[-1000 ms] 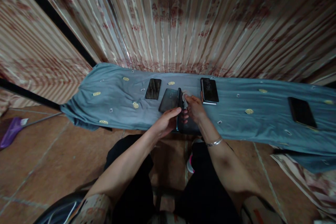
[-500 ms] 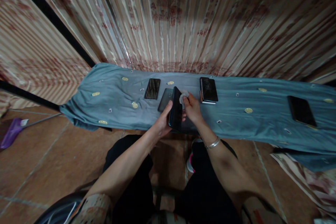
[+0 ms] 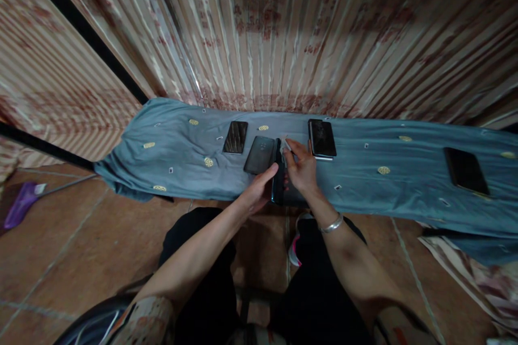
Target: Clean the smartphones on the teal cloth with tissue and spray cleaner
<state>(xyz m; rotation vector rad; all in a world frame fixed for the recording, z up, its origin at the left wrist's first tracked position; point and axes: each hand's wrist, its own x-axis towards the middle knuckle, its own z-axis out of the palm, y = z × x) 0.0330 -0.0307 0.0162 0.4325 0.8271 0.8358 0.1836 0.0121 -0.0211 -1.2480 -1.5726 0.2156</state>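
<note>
Cloth [image 3: 356, 183] beneath phone [image 3: 277, 186] between left fingers [image 3: 269, 173]

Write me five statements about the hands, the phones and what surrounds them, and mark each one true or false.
1. The left hand grips a dark phone tilted up nearly on edge. True.
2. The right hand lies flat on the blue-grey cloth. False: it is raised beside the gripped phone, fingers bent, pinching a small pale item too blurred to name.
3. The left wrist wears a silver bracelet. False: that bracelet is at the right wrist.
4. At the far right, another phone lies on the cloth, apart from the rest. True.
5. A purple object lies on the cloth. False: it is on the tiled floor, to the left.
</note>
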